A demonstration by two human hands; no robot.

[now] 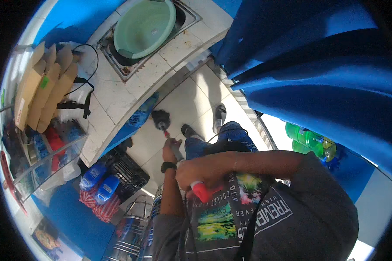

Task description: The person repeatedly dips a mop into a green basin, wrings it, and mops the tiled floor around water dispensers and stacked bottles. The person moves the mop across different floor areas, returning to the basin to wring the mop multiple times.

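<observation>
Both my hands are wrapped round the pole of a long-handled floor cleaner, which could be a broom or a mop. Its dark, shaggy head (161,118) rests on the pale tiles, left of my feet. My left hand (172,147), below a black wristband, grips the lower part of the pole, near a red section. Closer to my body, my right hand (198,172) closes on the upper part. The pole's red end (201,192) sticks out past it, in front of my dark printed shirt. My palms hide part of the pole.
A tiled counter (150,80) with a green basin (146,28) in its sink curves ahead. Left stand cardboard pieces (43,95), a black crate (128,169) and blue packages (100,185). A blue curtain (318,74) hangs right, near green bottles (307,138). Metal racks (128,230) stand lower left.
</observation>
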